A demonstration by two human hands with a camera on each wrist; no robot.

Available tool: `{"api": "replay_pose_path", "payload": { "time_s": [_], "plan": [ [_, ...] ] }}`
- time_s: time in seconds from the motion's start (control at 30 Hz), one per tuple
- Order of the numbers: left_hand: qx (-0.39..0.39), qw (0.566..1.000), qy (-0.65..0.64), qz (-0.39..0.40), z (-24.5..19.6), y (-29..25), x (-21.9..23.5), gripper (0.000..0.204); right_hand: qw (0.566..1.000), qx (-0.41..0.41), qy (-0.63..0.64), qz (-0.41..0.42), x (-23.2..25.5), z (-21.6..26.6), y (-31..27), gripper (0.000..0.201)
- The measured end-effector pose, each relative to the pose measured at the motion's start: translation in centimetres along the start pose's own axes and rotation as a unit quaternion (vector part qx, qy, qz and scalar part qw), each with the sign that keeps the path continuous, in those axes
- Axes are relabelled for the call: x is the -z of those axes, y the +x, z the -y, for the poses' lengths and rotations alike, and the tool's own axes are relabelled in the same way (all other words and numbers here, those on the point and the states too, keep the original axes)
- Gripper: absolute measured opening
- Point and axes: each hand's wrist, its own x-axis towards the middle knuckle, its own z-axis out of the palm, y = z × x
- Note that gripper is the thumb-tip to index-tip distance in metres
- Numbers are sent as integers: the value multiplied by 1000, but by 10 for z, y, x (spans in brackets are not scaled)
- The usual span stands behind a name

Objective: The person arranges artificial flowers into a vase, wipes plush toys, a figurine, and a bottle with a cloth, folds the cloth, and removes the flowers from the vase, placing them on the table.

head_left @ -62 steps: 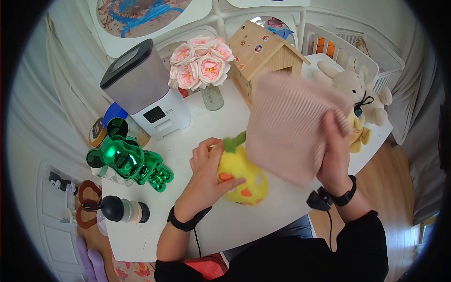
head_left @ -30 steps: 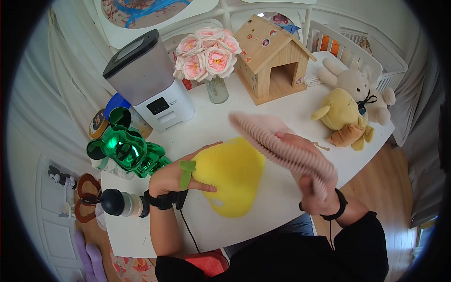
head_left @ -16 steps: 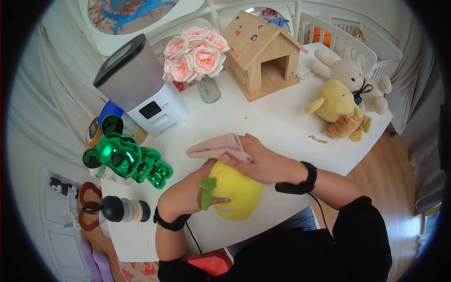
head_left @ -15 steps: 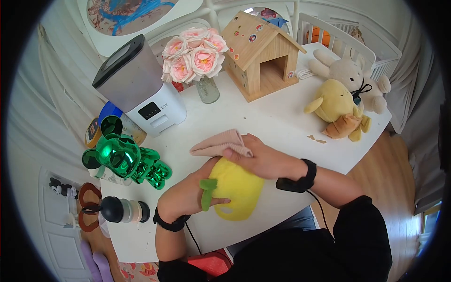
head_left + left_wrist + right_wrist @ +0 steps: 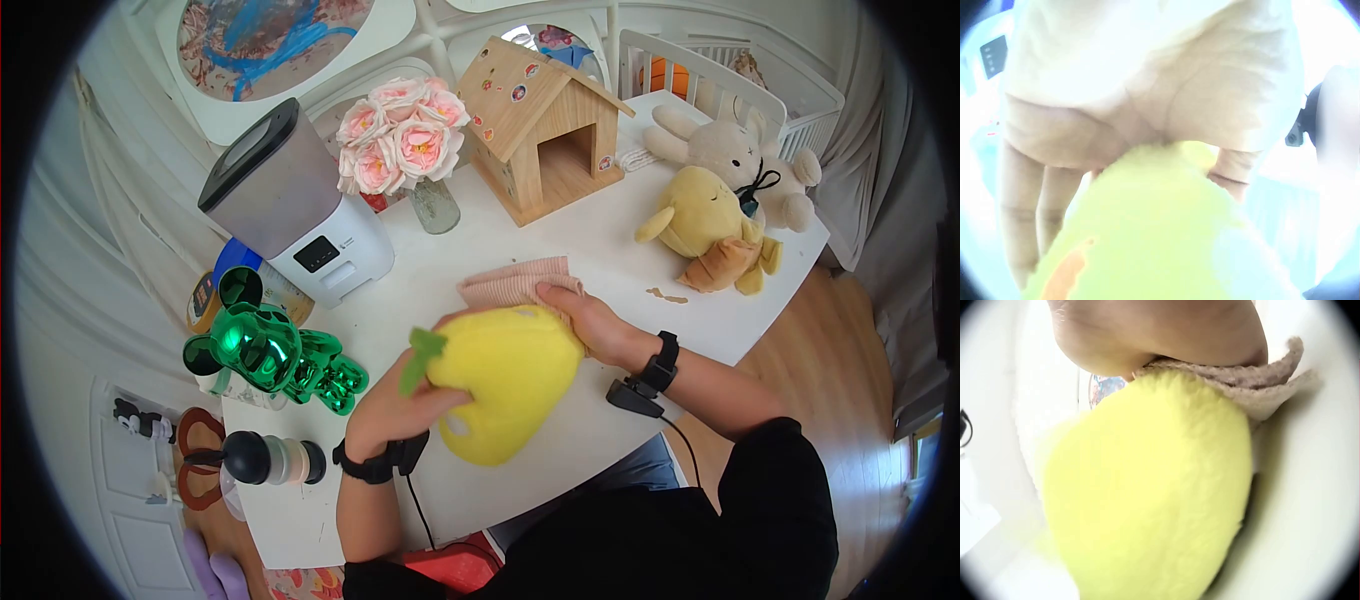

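Note:
A yellow plush toy [image 5: 510,375] with a green leaf [image 5: 425,350] at its narrow end is held over the white table, tilted. My left hand [image 5: 405,405] grips it by that leafy end, thumb across the near side. In the left wrist view, the palm and fingers straddle the toy, and an orange patch [image 5: 1066,275] shows on its plush. A folded pink ribbed cloth [image 5: 515,283] is in my right hand [image 5: 600,325], pressed to the toy's far right side. The right wrist view shows the cloth [image 5: 1266,394] between the hand and the toy's wide end.
A shiny green bear figure [image 5: 265,345] and a black-topped bottle [image 5: 265,457] stand at left. Behind are a grey-and-white dispenser [image 5: 300,210], roses in a glass vase [image 5: 435,205] and a wooden house [image 5: 545,130]. A yellow plush [image 5: 695,215] and a white rabbit plush [image 5: 725,150] lie at right.
The right hand brought the cloth from the right onto the toy, then slid to its far right side. The left hand has turned the toy, its orange-marked face now turned away from the head view.

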Motion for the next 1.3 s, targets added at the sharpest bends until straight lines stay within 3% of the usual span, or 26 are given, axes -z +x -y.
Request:
{"api": "replay_pose_path", "payload": {
  "time_s": [0.03,0.1,0.13,0.2,0.27,0.3,0.33,0.37,0.4,0.47,0.53,0.57,0.6,0.7,0.77,0.87,0.9,0.97,1.17,1.23,1.3],
  "plan": [
    [-3,1000,2,2,11,2,2,75,1000,4,-1,-1,-5,4,-2,55],
    [14,975,-185,-122,16,9,0,70,994,20,109,-23,-13,13,-2,48],
    [-34,965,-204,-162,18,15,-10,62,993,26,110,-25,-17,18,-1,48],
    [-21,955,-227,-191,19,15,-13,60,989,137,29,-53,-29,29,4,47],
    [12,915,-304,-266,20,20,-12,51,987,154,-20,-36,-43,48,2,47],
    [10,916,-300,-266,25,22,-7,51,983,165,-73,-20,-48,55,3,48],
    [-5,879,-410,-243,32,23,-1,49,983,169,-72,-17,-52,57,6,48],
    [-19,830,-514,-214,37,24,3,48,902,286,-323,-10,-55,57,9,48],
    [-22,832,-512,-215,40,24,7,48,747,378,-547,-4,-58,57,11,48],
    [-64,803,-517,-288,43,24,12,48,728,391,-562,41,-75,57,4,51],
    [-94,805,-502,-303,56,16,26,50,707,401,-575,91,-87,48,-4,57],
    [-120,806,-487,-316,60,13,31,51,688,405,-587,134,-92,40,-8,67],
    [-99,795,-517,-302,44,10,26,56,668,408,-597,177,-96,33,-10,78],
    [-139,798,-523,-263,29,7,28,59,663,409,-600,183,-110,15,-17,90],
    [-142,813,-481,-296,31,4,27,59,657,396,-616,179,-116,14,-12,89],
    [-130,804,-403,-418,28,10,20,52,638,378,-659,126,-121,18,3,93],
    [-133,801,-403,-422,27,10,17,52,650,395,-641,102,-122,17,9,92],
    [-181,812,-277,-480,20,9,8,45,663,413,-619,83,-124,19,18,91],
    [-183,788,-266,-524,26,14,-9,45,650,437,-619,64,-116,43,32,82],
    [-187,823,-206,-496,24,12,-18,46,650,452,-608,53,-109,53,30,73],
    [-185,823,-233,-485,17,11,-25,48,663,449,-598,37,-101,60,31,66]
  ]
}}
